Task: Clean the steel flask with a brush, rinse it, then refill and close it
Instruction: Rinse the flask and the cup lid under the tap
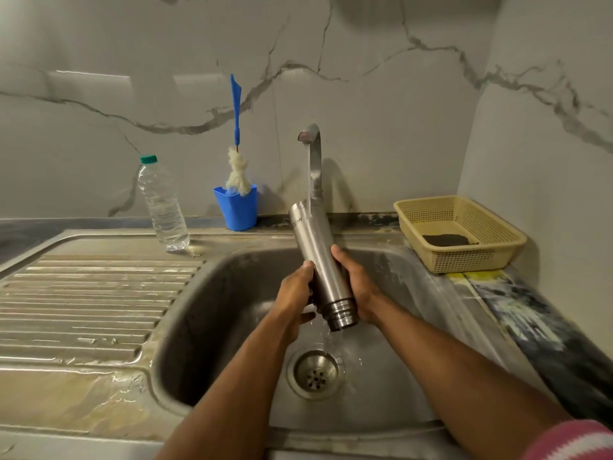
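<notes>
A slim brushed-steel flask [315, 257] is held over the stainless-steel sink basin [212, 327], tilted with its base up and far, under the tap, and its threaded open mouth low and near, pointing toward the person. The left hand [297, 295] clasps the flask's left side, fingers wrapped around the body near the neck. The right hand [353, 285] grasps the right side, thumb lying up along the steel. Water falls from the curved chrome tap [313, 154] onto the flask's upper end and spills off below the mouth toward the round drain strainer [316, 371].

On the far ledge, left of the tap, a blue plastic cup [237, 209] holds a bottle brush with a blue handle and whitish bristles [236, 167], standing upright. Further left, a clear plastic water bottle with a green cap [162, 204] stands on the far edge of the ribbed steel draining board [83, 300]. To the right of the basin, a cream perforated plastic basket [461, 234] sits on the counter with a dark pad [446, 240] lying inside it. A pink-and-white striped sleeve [577, 441] shows at the near right corner.
</notes>
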